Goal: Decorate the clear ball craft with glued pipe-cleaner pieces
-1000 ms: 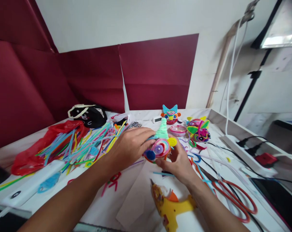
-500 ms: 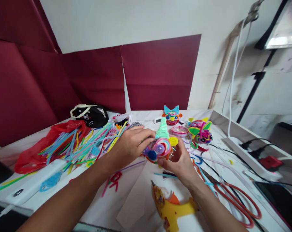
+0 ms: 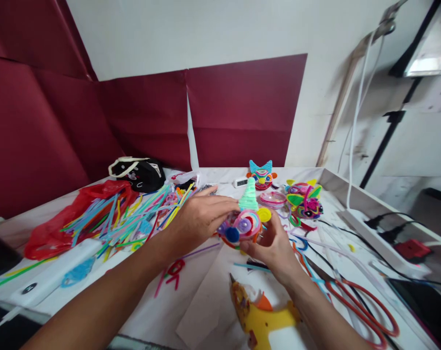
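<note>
Between my two hands is a colourful pipe-cleaner craft figure point(image 3: 245, 224), with pink and white coils, a dark blue disc, a yellow coil and a mint-green cone on top. My left hand point(image 3: 202, 216) is closed on its left side, the fingers reaching over the upper edge. On the right, my right hand point(image 3: 274, 245) grips the lower edge between thumb and fingers. The figure hides part of the fingertips of both hands. Below it on the table lies a yellow hot glue gun point(image 3: 260, 318), its nozzle towards the figure.
Loose pipe cleaners spill from a red plastic bag point(image 3: 43, 233) at left, near a black pouch point(image 3: 140, 175). Two finished-looking figures, one blue-eared point(image 3: 261, 174) and one winged point(image 3: 304, 198), stand behind. A power strip point(image 3: 384, 240), cables and a phone point(image 3: 420, 308) are at right.
The whole view has shifted slightly, so most things appear a little further right. Both hands keep hold of the craft figure, and the glue gun stays on the table.
</note>
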Available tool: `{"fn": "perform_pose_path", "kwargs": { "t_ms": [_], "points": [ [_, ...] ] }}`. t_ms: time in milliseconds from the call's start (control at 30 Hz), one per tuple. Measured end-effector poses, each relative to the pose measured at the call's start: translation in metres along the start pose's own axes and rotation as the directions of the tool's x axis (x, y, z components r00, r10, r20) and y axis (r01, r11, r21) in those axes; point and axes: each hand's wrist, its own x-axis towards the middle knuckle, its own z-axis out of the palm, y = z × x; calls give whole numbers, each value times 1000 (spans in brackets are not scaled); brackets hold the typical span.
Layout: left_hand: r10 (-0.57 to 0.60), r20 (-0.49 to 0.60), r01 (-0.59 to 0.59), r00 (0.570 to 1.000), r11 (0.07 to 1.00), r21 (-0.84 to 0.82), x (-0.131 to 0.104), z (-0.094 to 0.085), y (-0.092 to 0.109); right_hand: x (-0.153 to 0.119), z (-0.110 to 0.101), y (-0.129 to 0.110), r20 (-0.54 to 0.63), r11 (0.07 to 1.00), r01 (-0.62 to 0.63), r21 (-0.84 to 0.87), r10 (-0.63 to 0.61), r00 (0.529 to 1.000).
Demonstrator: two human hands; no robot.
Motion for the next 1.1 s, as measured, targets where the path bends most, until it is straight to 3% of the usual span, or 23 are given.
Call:
{"fn": "perform_pose_path", "kwargs": {
  "t_ms": [200,500,700,900,1000,1067,1100],
  "points": [
    [9,47,-11,999,999,41,-3,-2,3,0,0,2,-48,999,18,-35,-20,999],
    [-40,184,48,982,998,-39,-3,-8,9,2,-3,-1,-45,1000,-24,13,24,999],
    [-91,289,105,953,994,-32,3,9,0,5,-7,1,-91,974,-165,154,181,979],
    [-87,390,117,917,992,-55,28,17,-10,8,-14,-3,-106,910,-252,328,301,948],
    [-61,275,87,959,993,-84,37,12,-6,11,-20,-9,-90,877,-258,404,319,944],
    [-113,52,119,992,986,-119,36,11,0,13,-26,-15,-59,854,-258,453,317,947],
    [-177,-90,162,980,975,-150,33,14,3,14,-29,-18,-48,841,-253,479,313,949]
  ]
}}
